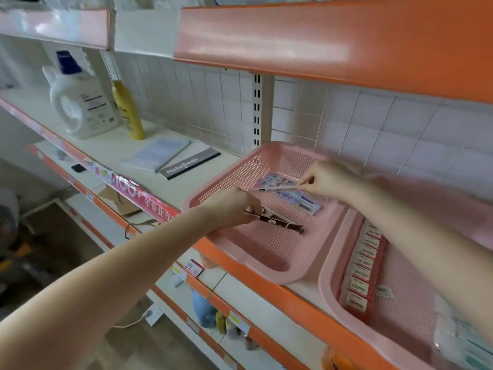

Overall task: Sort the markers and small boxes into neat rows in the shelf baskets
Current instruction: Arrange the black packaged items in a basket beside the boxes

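Both your hands are down in the left pink basket (221,182). Your left hand (232,206) pinches one end of a dark marker (280,221) whose far end lies on the mesh floor, likely so you can swing it square to the wall. Your right hand (329,180) pinches a thin white marker (277,187) by its tip, level just above the flat packs (297,197) at the back; it looks like you're lining it up alongside them. In the next basket (328,276), small boxes (360,271) stand in a tight row along the left wall, the pattern to copy here.
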Demonstrator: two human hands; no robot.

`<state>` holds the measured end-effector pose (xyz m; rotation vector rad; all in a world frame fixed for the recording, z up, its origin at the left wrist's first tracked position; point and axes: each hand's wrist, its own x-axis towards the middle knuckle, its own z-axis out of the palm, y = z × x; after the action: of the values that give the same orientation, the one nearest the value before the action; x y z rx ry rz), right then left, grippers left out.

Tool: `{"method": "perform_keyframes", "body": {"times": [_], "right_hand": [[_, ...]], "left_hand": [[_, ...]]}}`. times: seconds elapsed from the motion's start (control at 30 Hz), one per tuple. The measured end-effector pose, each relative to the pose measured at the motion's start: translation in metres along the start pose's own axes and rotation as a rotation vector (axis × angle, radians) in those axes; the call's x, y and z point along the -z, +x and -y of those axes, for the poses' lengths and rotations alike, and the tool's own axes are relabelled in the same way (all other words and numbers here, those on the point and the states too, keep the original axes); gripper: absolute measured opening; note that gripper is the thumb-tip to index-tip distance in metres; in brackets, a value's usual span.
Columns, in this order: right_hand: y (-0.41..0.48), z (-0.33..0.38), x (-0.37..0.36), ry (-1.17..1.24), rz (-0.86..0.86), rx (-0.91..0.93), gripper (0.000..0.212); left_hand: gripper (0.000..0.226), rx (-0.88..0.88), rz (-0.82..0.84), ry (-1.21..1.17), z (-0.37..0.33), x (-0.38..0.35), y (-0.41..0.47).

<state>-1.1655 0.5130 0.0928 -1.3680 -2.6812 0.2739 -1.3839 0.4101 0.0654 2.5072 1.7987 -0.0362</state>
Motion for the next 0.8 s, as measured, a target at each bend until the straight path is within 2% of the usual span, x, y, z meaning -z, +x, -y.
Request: {"method": "perform_keyframes", "body": {"times": [0.13,0.2,0.37,0.43,0.5,0.6,0.7,0.8], "right_hand": [[0.009,-0.004,-0.012,0.025,0.047,0.021,0.012],[0.013,-0.005,-0.012,0.022,0.033,0.023,0.012],[0.013,-0.006,-0.016,-0.050,-0.018,-0.012,0.015],[0.014,-0.006,-0.019,-0.089,-0.013,-0.018,0.016],[0.016,-0.003,-0.025,-0.094,-0.029,0.008,0.017],[0.018,0.011,-0.032,-0.016,-0.212,0.183,0.019],[0.018,0.026,-0.037,0.022,-0.468,0.349,0.020],[0.021,0.024,-0.045,0.069,-0.583,0.398,0.023]], "left_hand": [[0.027,-0.160,0.222,0.084,0.000,-0.003,0.016],[0.030,-0.192,0.230,0.051,0.006,-0.002,0.023],[0.022,-0.167,-0.151,-0.275,0.030,0.015,0.026],[0.021,-0.086,-0.241,-0.419,0.038,0.022,0.026],[0.021,-0.027,-0.256,-0.478,0.043,0.026,0.026],[0.030,0.031,-0.151,-0.543,0.042,0.022,0.031],[0.045,0.202,0.018,-0.984,0.035,0.013,0.040],[0.032,0.263,0.077,-1.323,0.038,0.006,0.049]]}}
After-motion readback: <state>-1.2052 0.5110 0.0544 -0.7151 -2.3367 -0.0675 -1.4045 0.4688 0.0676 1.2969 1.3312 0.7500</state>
